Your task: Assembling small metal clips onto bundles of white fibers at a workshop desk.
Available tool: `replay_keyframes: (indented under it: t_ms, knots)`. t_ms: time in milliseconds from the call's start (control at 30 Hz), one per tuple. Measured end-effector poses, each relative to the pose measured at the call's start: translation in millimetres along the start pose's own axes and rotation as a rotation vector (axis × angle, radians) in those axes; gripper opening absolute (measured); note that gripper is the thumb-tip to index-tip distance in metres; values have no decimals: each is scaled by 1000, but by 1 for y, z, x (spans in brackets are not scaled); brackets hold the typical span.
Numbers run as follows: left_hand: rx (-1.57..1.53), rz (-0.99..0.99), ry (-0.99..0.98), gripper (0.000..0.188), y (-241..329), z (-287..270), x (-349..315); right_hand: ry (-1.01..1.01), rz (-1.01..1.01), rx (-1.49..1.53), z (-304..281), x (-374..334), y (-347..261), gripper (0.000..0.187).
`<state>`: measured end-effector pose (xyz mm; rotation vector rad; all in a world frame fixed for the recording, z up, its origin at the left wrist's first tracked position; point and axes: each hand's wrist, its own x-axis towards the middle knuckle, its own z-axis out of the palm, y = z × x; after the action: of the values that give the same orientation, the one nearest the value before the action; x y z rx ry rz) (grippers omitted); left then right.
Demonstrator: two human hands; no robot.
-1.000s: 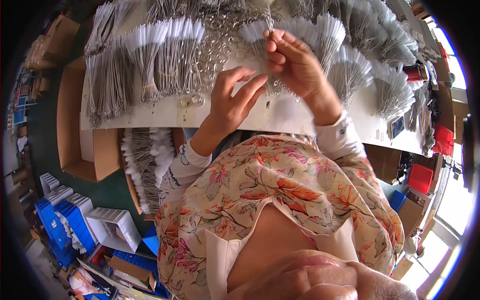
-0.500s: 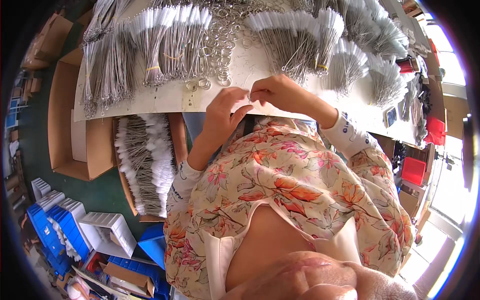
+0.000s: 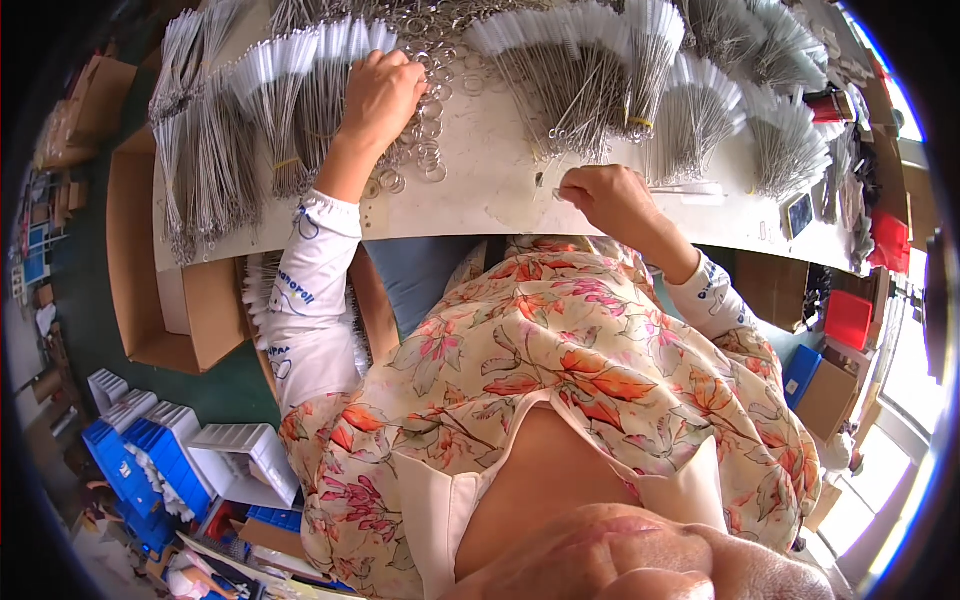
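My left hand (image 3: 385, 98) reaches to the far left of the table, between the white bristle ends of thin wire brushes (image 3: 300, 70) and a strip of loose metal rings (image 3: 428, 150). Its fingers are bent and close together; the tips are hidden, so what they hold cannot be made out. Nearer the table's front edge, my right hand (image 3: 610, 195) is closed in a pinch. A small shiny metal ring (image 3: 558, 194) shows at its fingertips. Just beyond this hand lies a fanned group of wire brushes (image 3: 575, 90), bristles pointing away from me.
More brush bundles (image 3: 785, 140) lie along the right, near a phone-like device (image 3: 798, 215). The white table (image 3: 470, 205) ends close to my lap. An open cardboard box (image 3: 215, 305) stands at the left. Blue and white plastic bins (image 3: 245, 465) sit on the floor.
The hands were together near the table's front edge. My left hand has moved away and left to the rings and brushes; my right hand has shifted right, still pinched.
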<state>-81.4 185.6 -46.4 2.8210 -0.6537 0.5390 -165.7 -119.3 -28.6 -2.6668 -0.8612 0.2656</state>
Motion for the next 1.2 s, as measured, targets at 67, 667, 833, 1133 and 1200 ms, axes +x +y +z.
replay_keyframes:
  t_ms: [67,667,833,1133,1200]
  knots:
    - [-36,4,50,8,0,-2,1,123,52,470,-10,7,-7,12]
    - [-710,-126,477,11,102,-68,10,155,-16,1216,-69,64,-58,15]
    - [-1789,-341,186,17,108,-97,1,814,-536,467,-64,55,-66,12]
    - [-1229,-292,51,26,111,-132,-12,811,-686,274,-54,53,-68,21]
    - [-944,-199,312,27,117,-128,-17,626,-470,765,-62,48,-74,8]
